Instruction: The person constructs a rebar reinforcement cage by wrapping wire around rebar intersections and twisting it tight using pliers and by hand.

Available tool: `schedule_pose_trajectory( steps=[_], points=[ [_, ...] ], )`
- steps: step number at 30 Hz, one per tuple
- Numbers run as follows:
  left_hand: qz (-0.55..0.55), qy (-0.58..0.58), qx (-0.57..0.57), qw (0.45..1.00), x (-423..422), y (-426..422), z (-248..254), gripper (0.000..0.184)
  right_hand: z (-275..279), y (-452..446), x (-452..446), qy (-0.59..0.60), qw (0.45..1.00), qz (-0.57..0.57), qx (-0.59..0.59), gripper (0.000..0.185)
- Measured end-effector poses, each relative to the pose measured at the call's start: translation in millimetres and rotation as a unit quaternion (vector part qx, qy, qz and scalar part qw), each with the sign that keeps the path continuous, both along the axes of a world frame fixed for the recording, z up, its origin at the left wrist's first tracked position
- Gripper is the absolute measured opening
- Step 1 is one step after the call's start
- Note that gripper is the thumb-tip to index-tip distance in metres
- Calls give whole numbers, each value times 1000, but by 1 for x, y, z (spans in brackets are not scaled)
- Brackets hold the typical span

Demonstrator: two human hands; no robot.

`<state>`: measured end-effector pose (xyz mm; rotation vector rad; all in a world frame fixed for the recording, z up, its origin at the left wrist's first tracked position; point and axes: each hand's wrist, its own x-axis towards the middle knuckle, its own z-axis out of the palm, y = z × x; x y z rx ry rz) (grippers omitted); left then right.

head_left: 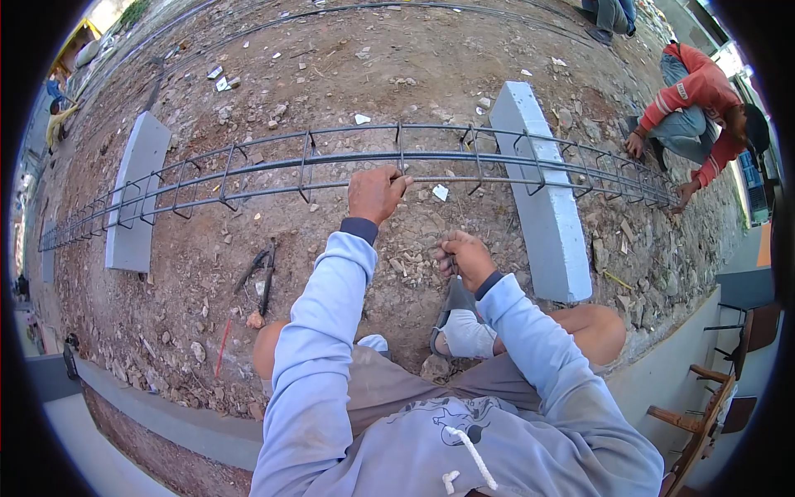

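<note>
A long rebar cage (451, 179) with square stirrups stretches across the view in front of me. My left hand (377, 195) is closed on the near side of the cage, its fingers at the near bar close to a stirrup. Lower and to the right, apart from the cage, my right hand (465, 258) is closed in a pinch. Whatever lies between those fingertips is too small to make out. Pincers (265, 277) with dark handles lie on the dirt to the left of my forearms.
A pale block (546, 240) supports the cage on the right, another block (132, 219) on the left. A person in a red top (700, 91) crouches at the cage's right end, hands at the bars. A low wall (182, 427) runs behind me; wooden chairs (704, 414) stand beyond.
</note>
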<state>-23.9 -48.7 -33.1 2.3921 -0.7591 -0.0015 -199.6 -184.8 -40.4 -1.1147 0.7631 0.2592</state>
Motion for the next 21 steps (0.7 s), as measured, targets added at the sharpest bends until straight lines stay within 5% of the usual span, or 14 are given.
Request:
schedule_pose_trajectory(
  steps=[5,17,21],
  points=[
    [-5,-24,-20,999,5,-2,-13,26,-28,28,20,-58,996,-56,31,16],
    [3,27,-50,998,-2,-7,-2,33,-64,29,87,-169,968,-132,-132,19],
    [1,28,-45,999,0,-7,-5,30,-57,21,106,-187,973,-118,-63,20]
  ],
)
